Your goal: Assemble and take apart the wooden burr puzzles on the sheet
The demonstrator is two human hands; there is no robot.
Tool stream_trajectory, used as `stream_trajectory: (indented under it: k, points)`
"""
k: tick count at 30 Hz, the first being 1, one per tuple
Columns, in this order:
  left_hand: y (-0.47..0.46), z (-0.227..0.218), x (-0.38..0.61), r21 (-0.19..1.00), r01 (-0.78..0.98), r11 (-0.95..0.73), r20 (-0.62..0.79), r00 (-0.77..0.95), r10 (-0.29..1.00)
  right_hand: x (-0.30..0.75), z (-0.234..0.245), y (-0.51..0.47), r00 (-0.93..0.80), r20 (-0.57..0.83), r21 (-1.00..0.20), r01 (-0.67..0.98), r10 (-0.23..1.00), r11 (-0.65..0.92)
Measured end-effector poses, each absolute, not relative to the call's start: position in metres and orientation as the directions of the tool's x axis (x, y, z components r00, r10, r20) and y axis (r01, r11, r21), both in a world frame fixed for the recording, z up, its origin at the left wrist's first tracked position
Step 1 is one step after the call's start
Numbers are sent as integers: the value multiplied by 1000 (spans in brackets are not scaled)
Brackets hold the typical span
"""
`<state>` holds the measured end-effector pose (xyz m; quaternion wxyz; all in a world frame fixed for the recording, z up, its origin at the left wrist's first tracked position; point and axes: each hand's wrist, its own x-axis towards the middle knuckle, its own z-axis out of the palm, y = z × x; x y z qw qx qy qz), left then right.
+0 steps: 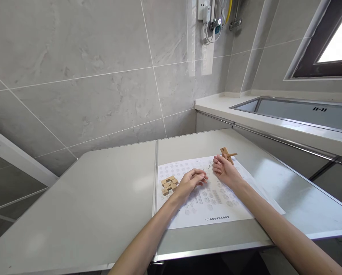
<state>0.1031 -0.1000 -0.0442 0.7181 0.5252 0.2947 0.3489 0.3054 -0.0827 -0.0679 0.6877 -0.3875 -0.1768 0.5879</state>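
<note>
Wooden blocks (166, 185) lie on the printed sheet, just left of the left hand (195, 177), whose thumb and fingertips curl in close to one another; whether they meet, or pinch something small, I cannot tell. The right hand (221, 168) is raised a little to the right, palm side turned inward and fingers bent toward the thumb; its grip is also too small in view to tell whether anything sits inside. The two hands are near each other but apart.

The blocks are light brown, short and square-edged, set close together in a flat, stepped cluster with dark gaps between some of them. The upper bars slant, their long axes rising gently toward the right.

Just beyond the right hand, partly hidden by its fingers, are crossed wooden pieces (224, 150) of a darker brown. The flat one slants from far left to near right; a slim stick (233, 154) crosses it and points right, its long axis nearly level.

Under the hands, the white paper sheet (188, 222) carries rows of small grey drawings and rests on the pale counter (116, 191). Farther off are a sink (297, 109) and grey tiled wall (96, 91).
</note>
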Motion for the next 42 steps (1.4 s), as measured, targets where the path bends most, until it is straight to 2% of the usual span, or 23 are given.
stream_trajectory:
  k: [5, 7, 11, 14, 16, 19, 23, 26, 29, 32, 38, 42]
  points:
    - [-106, -19, 98, 992, -59, -111, 121, 689, 714, 294, -63, -90, 143, -163, -837, -543, 976, -60]
    - [-106, -7, 90, 979, -15, -205, 161, 671, 723, 289, -61, -93, 127, -138, -886, -459, 982, -65]
    - [-93, 4, 63, 899, 206, -387, 218, 555, 803, 277, -58, -100, 100, -100, -955, -288, 990, -68]
    - [-77, 0, 35, 826, 365, -429, 243, 456, 856, 267, -56, -107, 48, -55, -988, -147, 997, -48]
    - [-68, -5, 16, 784, 437, -441, 258, 418, 871, 262, -55, -113, -25, 24, -998, 51, 999, 25]
    - [-60, -12, -12, 701, 544, -460, 265, 400, 877, 254, -55, -120, -132, 103, -956, 260, 986, 135]
    - [-62, -21, -39, 600, 665, -445, 161, 445, 881, 243, -55, -125, -230, 177, -855, 447, 957, 265]
    - [-66, -26, -49, 564, 666, -488, 140, 505, 852, 236, -54, -123, -332, 205, -785, 507, 921, 357]
    - [-71, -28, -51, 599, 641, -480, 124, 518, 846, 233, -54, -118, -427, 214, -712, 548, 879, 439]
    - [-74, -27, -49, 645, 593, -482, 67, 584, 809, 232, -57, -113, -449, 229, -670, 571, 864, 474]
    - [-68, -22, -48, 682, 538, -496, 43, 647, 762, 230, -63, -113, -508, 258, -602, 581, 822, 548]
    - [-60, -19, -48, 722, 550, -420, -78, 667, 741, 225, -62, -116, -541, 282, -597, 547, 792, 587]
